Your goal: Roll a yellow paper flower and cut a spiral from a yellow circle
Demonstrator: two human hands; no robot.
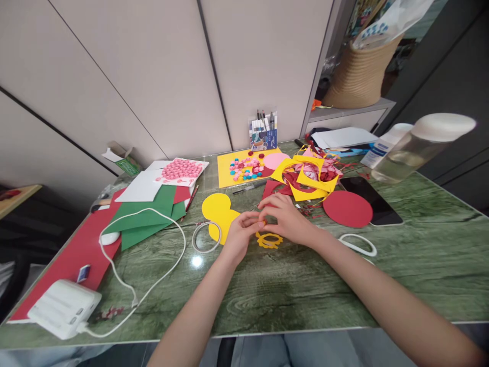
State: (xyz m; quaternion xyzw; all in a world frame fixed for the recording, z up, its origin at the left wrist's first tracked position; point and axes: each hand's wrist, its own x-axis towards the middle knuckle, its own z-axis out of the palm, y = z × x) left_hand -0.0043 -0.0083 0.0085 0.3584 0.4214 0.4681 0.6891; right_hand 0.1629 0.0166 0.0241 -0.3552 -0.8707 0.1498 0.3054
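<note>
My left hand [241, 233] and my right hand [287, 218] meet over the middle of the table, fingertips pinched together. A tiny orange-yellow speck shows between them, too small to name. Just below the fingers lies a yellow scalloped paper ring [269, 241]. Partly under my left hand are yellow rounded paper shapes [216, 206], with a roll of tape [207, 237] overlapping their edge. Beyond my right hand sit dark red paper scraps and yellow paper offcuts [310, 192] with round holes. A red paper circle [347, 209] rests to the right.
Small coloured balls [246, 169] lie on a yellow sheet, and pink balls [181, 171] on white paper. Green sheets [153, 216], a white charger [64, 308] with its cable, and red paper occupy the left. A phone [376, 204], white loop handle [359, 244] and bottle [399, 153] stand right.
</note>
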